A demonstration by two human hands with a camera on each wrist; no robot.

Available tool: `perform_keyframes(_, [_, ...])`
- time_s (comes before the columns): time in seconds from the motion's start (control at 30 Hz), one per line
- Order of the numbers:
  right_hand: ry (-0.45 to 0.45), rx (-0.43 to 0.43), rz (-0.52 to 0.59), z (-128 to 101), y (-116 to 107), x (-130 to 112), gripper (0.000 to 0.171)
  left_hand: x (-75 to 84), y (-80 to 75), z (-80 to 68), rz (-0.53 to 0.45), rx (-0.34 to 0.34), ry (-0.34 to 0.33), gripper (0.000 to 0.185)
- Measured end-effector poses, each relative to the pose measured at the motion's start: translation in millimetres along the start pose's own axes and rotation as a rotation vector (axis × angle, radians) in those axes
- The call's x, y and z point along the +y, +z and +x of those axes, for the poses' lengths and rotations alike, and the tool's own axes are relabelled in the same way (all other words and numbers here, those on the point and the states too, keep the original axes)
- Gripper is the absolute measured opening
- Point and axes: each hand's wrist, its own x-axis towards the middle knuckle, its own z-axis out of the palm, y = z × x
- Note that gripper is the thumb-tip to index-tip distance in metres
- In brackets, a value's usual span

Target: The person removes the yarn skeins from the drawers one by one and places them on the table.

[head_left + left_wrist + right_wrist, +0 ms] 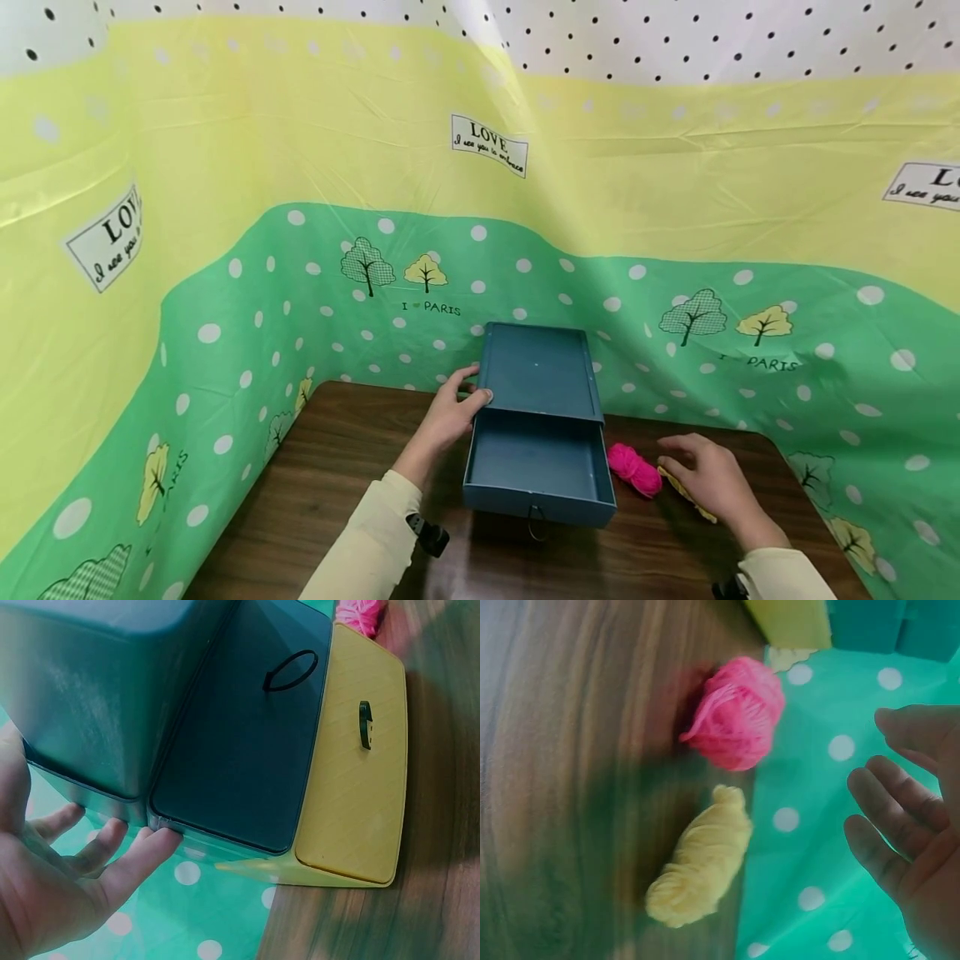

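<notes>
A stacked drawer unit, its top blue (536,367), stands at the table's back with the upper drawer (540,504) pulled out and bare inside. My left hand (446,414) rests on its left side, thumb at the front corner and fingertips against the side wall. In the left wrist view, a dark blue drawer front (232,727) with a loop handle and a yellow drawer front (356,757) are both closed. Right of the unit lie a pink yarn skein (635,470) and a yellow yarn skein (701,859). Above the yellow one my right hand (712,475) hovers, fingers extended, touching nothing.
The unit stands on a dark wooden table (330,483). A green and yellow patterned curtain (420,350) hangs right behind it and along the sides. A dark loop handle (536,523) sticks out from the open drawer's front.
</notes>
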Motion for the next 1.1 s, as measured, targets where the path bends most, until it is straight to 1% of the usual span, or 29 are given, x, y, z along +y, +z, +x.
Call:
perform_keyframes(0.2, [-0.024,0.011,0.006,-0.1,-8.0,-16.7,0.027,-0.1,-0.2,-1.0,-0.010,-0.002,0.003,0.063])
perform_keyframes(0.43, [-0.016,0.003,0.013,-3.4,-14.6,-32.2,0.029,-2.2,1.2,-1.0,0.000,-0.018,-0.003,0.062])
perform_keyframes(0.63, [-0.055,0.031,0.004,-5.3,-20.8,-47.2,0.027,0.1,1.0,-2.9,0.002,-0.014,-0.015,0.061])
perform_keyframes(0.83, [-0.097,0.069,0.012,-8.3,-29.2,-65.3,0.027,0.4,0.8,-1.7,0.004,-0.017,-0.013,0.061])
perform_keyframes(1.1, [-0.187,0.146,0.028,-10.0,-34.0,-82.2,0.028,0.9,-1.4,-0.2,0.007,-0.011,-0.001,0.060])
